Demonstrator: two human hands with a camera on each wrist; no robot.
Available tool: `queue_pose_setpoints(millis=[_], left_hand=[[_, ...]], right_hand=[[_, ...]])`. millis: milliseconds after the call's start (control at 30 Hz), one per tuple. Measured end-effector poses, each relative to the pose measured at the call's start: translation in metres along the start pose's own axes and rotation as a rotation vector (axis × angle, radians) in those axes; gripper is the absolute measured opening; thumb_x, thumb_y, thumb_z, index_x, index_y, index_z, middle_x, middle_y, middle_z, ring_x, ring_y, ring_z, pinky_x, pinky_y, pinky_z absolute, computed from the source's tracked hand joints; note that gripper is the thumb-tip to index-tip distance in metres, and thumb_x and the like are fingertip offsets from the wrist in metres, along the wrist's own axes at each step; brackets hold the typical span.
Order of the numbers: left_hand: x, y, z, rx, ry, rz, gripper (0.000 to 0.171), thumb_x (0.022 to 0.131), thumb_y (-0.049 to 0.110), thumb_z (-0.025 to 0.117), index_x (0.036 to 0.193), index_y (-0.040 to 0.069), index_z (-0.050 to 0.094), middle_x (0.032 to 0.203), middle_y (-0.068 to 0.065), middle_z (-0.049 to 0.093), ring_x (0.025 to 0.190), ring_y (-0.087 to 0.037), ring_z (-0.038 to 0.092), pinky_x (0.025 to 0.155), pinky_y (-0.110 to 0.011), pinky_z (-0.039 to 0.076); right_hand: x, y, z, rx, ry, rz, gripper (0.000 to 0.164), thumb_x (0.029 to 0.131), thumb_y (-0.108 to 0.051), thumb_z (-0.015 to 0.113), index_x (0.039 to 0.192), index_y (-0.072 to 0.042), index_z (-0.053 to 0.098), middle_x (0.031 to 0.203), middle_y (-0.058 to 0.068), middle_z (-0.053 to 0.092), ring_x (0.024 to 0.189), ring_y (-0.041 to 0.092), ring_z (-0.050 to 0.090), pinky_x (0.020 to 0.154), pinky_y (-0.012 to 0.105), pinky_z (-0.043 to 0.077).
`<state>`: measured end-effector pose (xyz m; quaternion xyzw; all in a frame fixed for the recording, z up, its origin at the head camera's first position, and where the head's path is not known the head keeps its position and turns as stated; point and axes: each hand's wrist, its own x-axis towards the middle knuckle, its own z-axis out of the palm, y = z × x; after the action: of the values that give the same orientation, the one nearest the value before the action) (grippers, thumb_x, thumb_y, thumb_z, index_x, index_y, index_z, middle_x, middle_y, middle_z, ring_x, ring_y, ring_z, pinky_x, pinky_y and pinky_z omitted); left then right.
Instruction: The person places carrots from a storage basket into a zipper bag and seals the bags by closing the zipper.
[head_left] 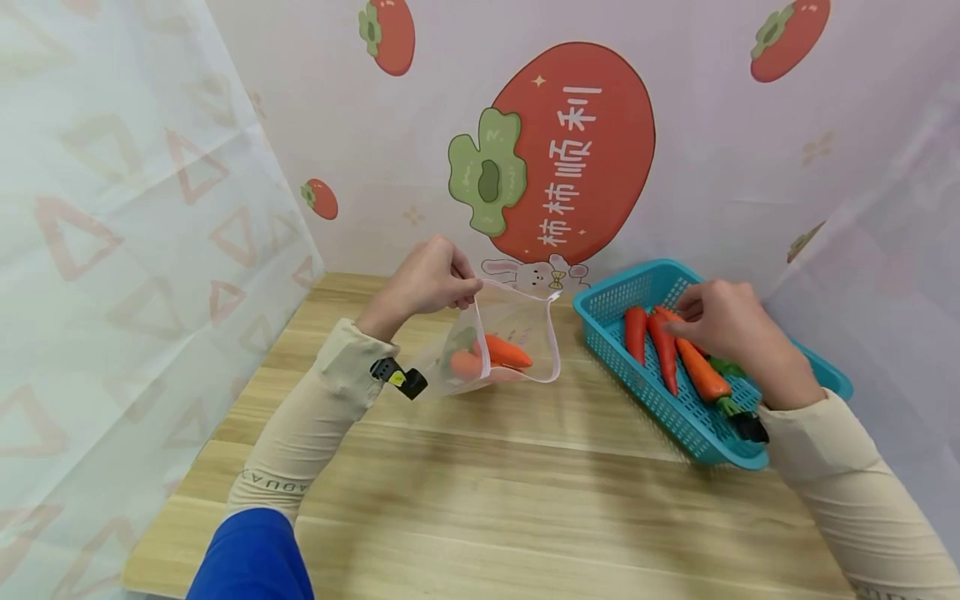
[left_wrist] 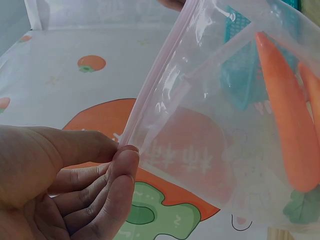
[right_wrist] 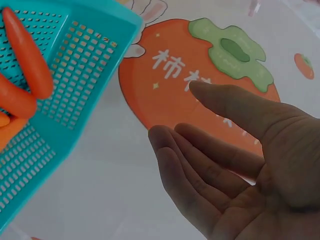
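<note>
1. Right hand (head_left: 723, 321): grip parted, holding nothing, above the blue basket (head_left: 675, 421).
2. Beneath it, slightly left, a leafy-topped carrot (head_left: 702, 372) lies in the basket, long axis slanting far-left.
3. Left hand (head_left: 435, 275), well apart, pinches the clear bag's (head_left: 525, 317) edge.

Out front with 2 arms: left arm (head_left: 307, 442) angled up and to the right in head view, right arm (head_left: 855, 492) up and to the left. Pinching with left hand (head_left: 427, 275), left thumb (left_wrist: 85, 146) against index fingertip (left_wrist: 129, 154), other fingers loosely curled. Well apart from that, holding right hand (head_left: 723, 321) relaxed, back up, with right thumb (right_wrist: 230, 102) clear of gently bent fingers (right_wrist: 195, 182). Wearing pale sleeves to 2 wrists, blue farther up on left.
</note>
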<state>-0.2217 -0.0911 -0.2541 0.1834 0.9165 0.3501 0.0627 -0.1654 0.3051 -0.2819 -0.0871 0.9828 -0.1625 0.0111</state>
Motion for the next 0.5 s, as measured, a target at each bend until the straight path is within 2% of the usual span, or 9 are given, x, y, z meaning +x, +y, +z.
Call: queue_pose_setpoints(millis=[400,500], left_hand=[[0.0,-0.001,0.001,0.015,0.004,0.006,0.018,0.096,0.013,0.071,0.089,0.0,0.082,0.074,-0.007,0.079,0.069,-0.016,0.077,0.059,-0.022,0.055],[-0.001,-0.001,0.001,0.015,0.005,0.002,0.018,0.096,0.013,0.071,0.089,0.0,0.082,0.074,-0.007,0.078,0.068,-0.016,0.076,0.058,-0.021,0.054]], right_hand=[[0.018,0.02,0.0,-0.006,-0.056,0.036,0.043,0.093,-0.025,0.08,0.116,0.012,0.073,0.113,0.033,0.074,0.094,0.04,0.071,0.077,0.053,0.063],[0.025,0.027,0.002,-0.005,-0.075,0.045,0.042,0.093,-0.025,0.08,0.113,0.011,0.074,0.11,0.031,0.074,0.089,0.037,0.07,0.073,0.05,0.063]])
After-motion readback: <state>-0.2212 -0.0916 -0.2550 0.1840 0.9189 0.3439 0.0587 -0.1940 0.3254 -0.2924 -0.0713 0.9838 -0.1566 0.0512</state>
